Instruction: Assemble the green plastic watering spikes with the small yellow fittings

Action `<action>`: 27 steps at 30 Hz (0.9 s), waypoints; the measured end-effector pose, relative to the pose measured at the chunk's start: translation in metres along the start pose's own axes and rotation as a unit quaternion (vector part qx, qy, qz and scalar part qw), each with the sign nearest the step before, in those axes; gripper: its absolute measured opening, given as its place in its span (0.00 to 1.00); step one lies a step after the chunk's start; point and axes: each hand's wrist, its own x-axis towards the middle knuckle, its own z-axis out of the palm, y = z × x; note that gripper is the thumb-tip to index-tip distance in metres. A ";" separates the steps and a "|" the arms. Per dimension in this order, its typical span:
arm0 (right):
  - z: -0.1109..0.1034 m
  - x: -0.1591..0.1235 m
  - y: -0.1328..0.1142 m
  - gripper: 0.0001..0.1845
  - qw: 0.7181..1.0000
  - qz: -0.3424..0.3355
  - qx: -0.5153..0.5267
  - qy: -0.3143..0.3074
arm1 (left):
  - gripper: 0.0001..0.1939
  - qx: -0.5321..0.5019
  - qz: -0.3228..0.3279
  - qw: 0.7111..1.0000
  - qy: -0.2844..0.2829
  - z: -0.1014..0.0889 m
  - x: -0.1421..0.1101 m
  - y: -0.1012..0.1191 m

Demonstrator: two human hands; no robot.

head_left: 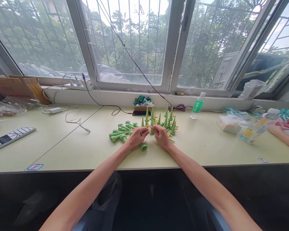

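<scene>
My left hand (137,137) and my right hand (161,135) are close together above the table, both with fingers pinched. A small yellow valve piece (148,126) shows at the left fingertips. Right by the right fingertips is a green pointed spike (152,131); the fingers partly hide what they grip. Behind my right hand stand several green spikes with yellow pieces (170,117), points up. Left of my left hand lies a pile of green threaded tubes (121,130). One green tube end (144,147) lies just below that hand.
A black phone (142,113) lies before a small box of green material (143,102). Bottles (197,106), a tissue pack (232,123) and another person's arm (285,136) are at right. Cables (79,123), a patterned bar (11,138) and cardboard (16,86) are at left.
</scene>
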 end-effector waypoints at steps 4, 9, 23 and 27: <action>0.000 0.000 -0.001 0.21 1.000 0.008 0.006 -0.001 | 0.17 0.044 0.041 0.998 -0.003 0.000 0.000 -0.002; 0.000 0.000 -0.003 0.21 1.000 0.021 0.010 -0.002 | 0.16 0.083 0.086 0.993 -0.005 -0.001 -0.001 -0.003; 0.003 -0.001 0.002 0.22 0.998 0.055 -0.009 -0.005 | 0.15 0.216 0.157 0.964 -0.011 -0.001 -0.002 0.003; 0.004 0.000 0.001 0.22 0.998 0.062 -0.013 -0.005 | 0.15 0.204 0.152 0.967 -0.005 0.000 -0.002 0.004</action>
